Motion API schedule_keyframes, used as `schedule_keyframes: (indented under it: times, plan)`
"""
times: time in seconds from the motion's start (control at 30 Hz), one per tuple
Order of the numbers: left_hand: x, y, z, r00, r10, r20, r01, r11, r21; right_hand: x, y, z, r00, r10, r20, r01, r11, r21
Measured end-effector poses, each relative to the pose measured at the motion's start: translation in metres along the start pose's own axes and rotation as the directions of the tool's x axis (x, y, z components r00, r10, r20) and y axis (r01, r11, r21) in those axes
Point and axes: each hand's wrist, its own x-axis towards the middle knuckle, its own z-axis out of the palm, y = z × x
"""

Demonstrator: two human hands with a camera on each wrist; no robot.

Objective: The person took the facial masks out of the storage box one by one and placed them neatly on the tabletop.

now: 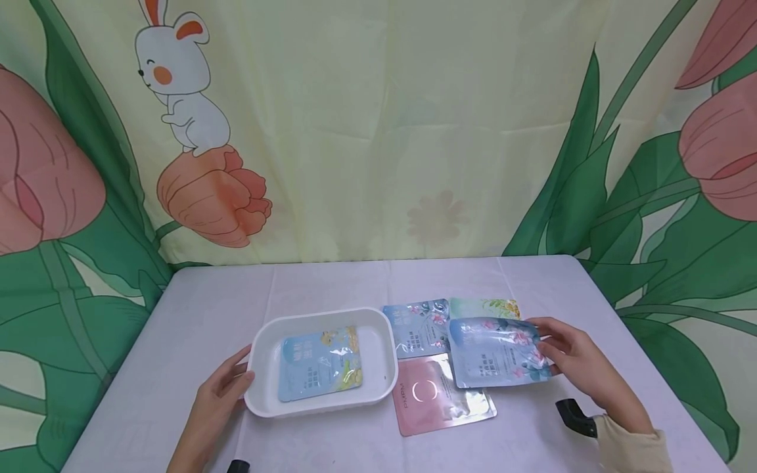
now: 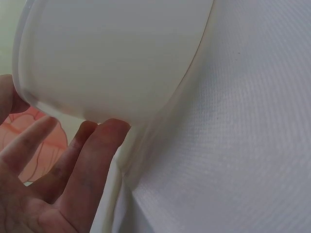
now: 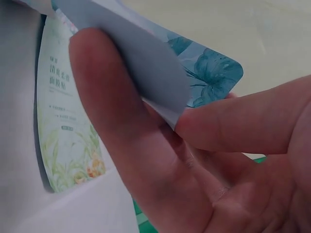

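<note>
Probably for steadiness, my left hand [image 1: 217,393] grips the white tray [image 1: 376,361] — right hand [image 1: 572,358] pinching the topmost blue packet [image 1: 493,355] by its edge.

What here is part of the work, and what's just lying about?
Seemingly in the work: white tray, touched by left hand; flowered blue packet, pinched by right hand; packet inside the tray; probably pink packet, green packet, other blue packet.

Just there: tablecloth, printed curtain.
</note>
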Motion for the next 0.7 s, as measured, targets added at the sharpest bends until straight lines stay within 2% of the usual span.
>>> schedule_keyframes:
  times: [0.27, 0.7]
  plan:
    - [0.001, -0.001, 0.000, 1.000, -0.003, 0.001, 0.003, 1.000, 0.005, -0.001, 0.011, -0.002, 0.999, 0.042, 0.009, -0.042, 0.999, -0.003]
    - [0.001, -0.001, 0.000, 1.000, 0.003, -0.008, -0.003, 1.000, -0.002, 0.000, 0.028, -0.007, 0.995, 0.098, 0.015, -0.097, 0.993, -0.066]
